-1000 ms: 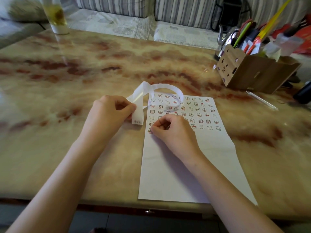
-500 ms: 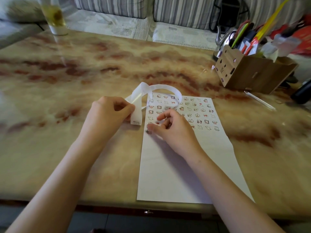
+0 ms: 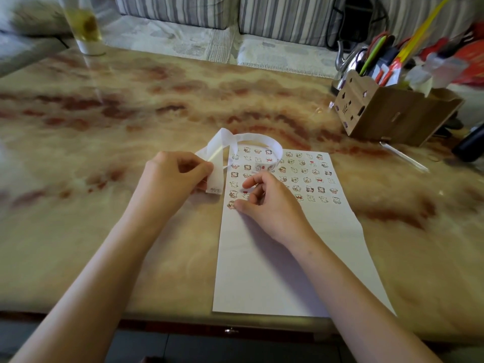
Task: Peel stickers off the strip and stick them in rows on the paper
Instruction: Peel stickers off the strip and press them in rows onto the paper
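A white paper (image 3: pixel 275 271) lies lengthwise on the marble table, its far half covered with rows of small cartoon stickers (image 3: pixel 306 176). My left hand (image 3: pixel 170 179) pinches a curling white sticker strip (image 3: pixel 217 166), whose loop arcs over the paper's top left corner. My right hand (image 3: pixel 267 203) rests on the paper with its thumb pressing a sticker (image 3: pixel 231 204) at the left end of the lowest row. Its fingers are spread and slightly curled, holding nothing.
A cardboard organiser (image 3: pixel 392 113) full of pens and tools stands at the far right, with a clear pen (image 3: pixel 404 157) lying in front of it. A glass of yellowish drink (image 3: pixel 83 27) stands at the far left. A striped sofa runs behind the table.
My right hand has uncurled from a pinch and slid left, and its thumb now presses on the sticker at the row's left end. The left hand keeps hold of the strip.
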### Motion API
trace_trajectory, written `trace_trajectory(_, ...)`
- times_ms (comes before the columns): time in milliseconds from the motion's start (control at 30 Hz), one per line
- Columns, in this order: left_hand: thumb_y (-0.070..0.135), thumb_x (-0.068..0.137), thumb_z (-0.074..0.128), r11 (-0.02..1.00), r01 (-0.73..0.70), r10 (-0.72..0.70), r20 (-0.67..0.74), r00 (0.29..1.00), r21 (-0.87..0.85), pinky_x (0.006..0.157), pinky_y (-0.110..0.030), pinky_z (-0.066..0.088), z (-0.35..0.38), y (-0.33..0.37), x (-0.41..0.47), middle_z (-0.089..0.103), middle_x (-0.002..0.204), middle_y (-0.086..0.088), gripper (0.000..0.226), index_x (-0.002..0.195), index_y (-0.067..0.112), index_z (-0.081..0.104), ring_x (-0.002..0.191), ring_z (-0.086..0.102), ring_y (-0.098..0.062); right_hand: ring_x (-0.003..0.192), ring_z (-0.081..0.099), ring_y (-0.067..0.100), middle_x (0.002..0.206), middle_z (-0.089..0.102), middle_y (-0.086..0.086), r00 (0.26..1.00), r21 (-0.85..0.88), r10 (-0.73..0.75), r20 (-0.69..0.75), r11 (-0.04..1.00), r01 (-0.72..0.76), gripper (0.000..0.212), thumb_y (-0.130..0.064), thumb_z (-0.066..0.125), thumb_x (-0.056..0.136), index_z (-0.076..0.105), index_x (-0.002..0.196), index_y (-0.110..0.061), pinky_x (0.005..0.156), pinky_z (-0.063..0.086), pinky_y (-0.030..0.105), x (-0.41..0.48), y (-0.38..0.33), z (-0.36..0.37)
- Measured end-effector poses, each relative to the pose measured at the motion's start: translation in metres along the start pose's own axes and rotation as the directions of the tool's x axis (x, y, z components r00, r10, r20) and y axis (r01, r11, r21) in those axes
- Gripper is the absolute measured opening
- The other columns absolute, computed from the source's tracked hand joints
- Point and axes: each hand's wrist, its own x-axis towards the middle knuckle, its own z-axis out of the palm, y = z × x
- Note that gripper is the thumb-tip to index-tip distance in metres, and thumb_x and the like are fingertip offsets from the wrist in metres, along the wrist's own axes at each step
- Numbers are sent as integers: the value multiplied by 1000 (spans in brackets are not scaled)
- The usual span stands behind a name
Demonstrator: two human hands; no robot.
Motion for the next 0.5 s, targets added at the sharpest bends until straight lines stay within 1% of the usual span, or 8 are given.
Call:
trace_trajectory(100,21,87,65,1000,5,-5,-5,1000,0,49,-3,41,-1,-1,0,71,64,7,15,74,18,73,51,61,4,64,49,4,67,53,-12,1000,50,21,10,999,-21,22,-18,68,81,57,99,-25,76,46,34,2,3,-2)
trace_trajectory(167,21,87,65,1000,6,-6,-6,1000,1,49,-3,40,-1,-1,0,71,64,7,15,74,18,73,51,61,4,66,51,7,68,54,-11,1000,62,16,6,998,-16,23,-24,70,80,56,99,-24,75,46,34,2,2,-1)
trace_trajectory(233,21,87,65,1000,5,-5,-5,1000,-3,49,-3,41,-1,-1,0,71,64,7,16,74,18,73,51,61,4,68,53,9,70,54,-10,1000,58,11,3,998,-11,31,-31,75,77,55,99,-23,72,45,33,1,0,1)
trace_trajectory(267,21,87,65,1000,4,-4,-3,1000,-6,50,-3,41,-1,0,0,71,63,8,16,74,18,73,51,62,4,68,53,9,70,54,-10,1000,45,9,3,999,-9,33,-31,76,76,54,100,-23,72,44,32,0,0,1)
trace_trajectory(400,20,87,64,1000,11,-11,-4,1000,-10,48,-2,40,0,1,-1,71,63,8,16,75,16,73,50,62,4,68,51,7,68,53,-11,1000,14,25,3,1000,-26,22,-22,68,82,55,99,-25,74,44,32,2,1,-1)
trace_trajectory(433,20,87,64,1000,13,-13,-4,1000,-13,48,-2,41,0,1,-1,71,64,7,16,75,16,73,50,62,3,68,52,7,68,53,-11,1000,16,28,-2,999,-28,20,-23,67,83,55,99,-25,73,44,31,2,1,-1)
trace_trajectory(500,20,88,64,1000,10,-10,-5,1000,-13,49,-3,42,0,2,0,72,66,5,16,75,16,73,51,62,2,70,54,7,69,54,-11,999,-11,26,-22,1000,-26,26,-36,70,80,54,98,-26,67,41,28,0,-2,1)
